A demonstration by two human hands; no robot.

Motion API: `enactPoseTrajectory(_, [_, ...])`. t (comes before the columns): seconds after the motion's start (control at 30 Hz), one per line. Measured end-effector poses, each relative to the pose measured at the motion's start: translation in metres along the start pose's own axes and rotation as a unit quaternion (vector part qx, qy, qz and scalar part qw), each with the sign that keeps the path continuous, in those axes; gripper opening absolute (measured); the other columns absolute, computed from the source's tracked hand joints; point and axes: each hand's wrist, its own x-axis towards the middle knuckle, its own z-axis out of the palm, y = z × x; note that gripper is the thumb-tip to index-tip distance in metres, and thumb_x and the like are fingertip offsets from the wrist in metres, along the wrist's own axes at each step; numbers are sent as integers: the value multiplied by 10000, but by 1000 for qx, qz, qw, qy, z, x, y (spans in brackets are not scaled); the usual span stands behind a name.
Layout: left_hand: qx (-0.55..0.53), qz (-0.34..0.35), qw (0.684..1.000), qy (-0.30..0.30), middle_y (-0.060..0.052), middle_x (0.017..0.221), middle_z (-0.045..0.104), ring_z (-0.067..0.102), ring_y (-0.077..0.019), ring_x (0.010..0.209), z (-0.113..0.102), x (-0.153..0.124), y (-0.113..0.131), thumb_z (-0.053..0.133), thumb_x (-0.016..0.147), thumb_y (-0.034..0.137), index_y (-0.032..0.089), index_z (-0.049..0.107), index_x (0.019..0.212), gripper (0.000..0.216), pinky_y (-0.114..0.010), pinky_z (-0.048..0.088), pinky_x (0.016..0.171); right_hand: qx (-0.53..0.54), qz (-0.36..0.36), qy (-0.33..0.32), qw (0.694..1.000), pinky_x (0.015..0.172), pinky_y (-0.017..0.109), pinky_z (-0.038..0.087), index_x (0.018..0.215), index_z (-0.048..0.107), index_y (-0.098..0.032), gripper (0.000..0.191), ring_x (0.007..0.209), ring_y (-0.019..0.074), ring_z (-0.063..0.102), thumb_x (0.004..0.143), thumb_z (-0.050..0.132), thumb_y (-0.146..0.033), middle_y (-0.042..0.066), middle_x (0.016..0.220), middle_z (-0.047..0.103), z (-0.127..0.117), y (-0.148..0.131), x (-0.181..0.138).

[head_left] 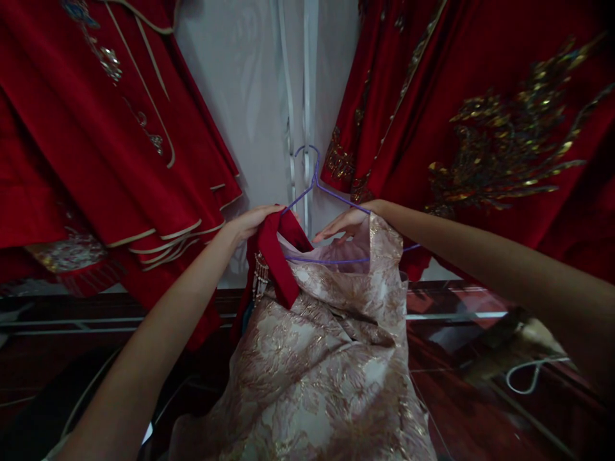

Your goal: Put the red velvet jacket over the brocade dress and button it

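Note:
A pale pink and gold brocade dress [307, 378] hangs in front of me on a thin purple hanger [331, 192]. Its right shoulder strap sits by the hanger's right arm. My left hand [254, 221] is closed on a red fabric band [277, 262] at the hanger's left shoulder; its fingertips are partly hidden by the cloth. A beaded tassel [260, 275] dangles beside that band. My right hand [348, 224] is at the dress's right shoulder, touching the hanger. Its fingers stretch leftward over the neckline, apart and with nothing visible between them.
Red garments with silver beading and pale piping [158, 160] hang at the left. More red clothing with gold sequin embroidery [509, 141] hangs at the right. Between them is a pale wall with white vertical poles [310, 77]. A white horizontal rail [456, 315] runs low behind the dress.

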Motion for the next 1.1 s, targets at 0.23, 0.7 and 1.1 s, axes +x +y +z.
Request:
enactPoseTrajectory(0.23, [-119,30,989,-82,-133,1098,659,632,-211,1007,12,8,4,460,865,301,88,589,1139,370,-360,421,997,13,-3,-22,1000,1022,335,346,1193,567,-260,417,1301,167,354,811,516,-420,8,1358,454,6,6,9])
enactPoseTrajectory(0.7, [-52,62,994,-77,-162,1084,660,614,-234,1040,17,-3,6,445,875,367,98,584,1157,415,-397,425,981,32,46,15,998,915,308,446,998,663,-167,475,1159,179,514,820,459,-557,83,1155,608,10,-3,11])
enactPoseTrajectory(1.1, [311,212,905,200,-51,844,665,593,-190,872,24,3,-15,335,893,473,131,599,819,438,-305,425,874,-219,17,365,905,550,222,395,813,538,-198,284,611,142,550,568,650,-110,-40,618,575,-7,-5,11])
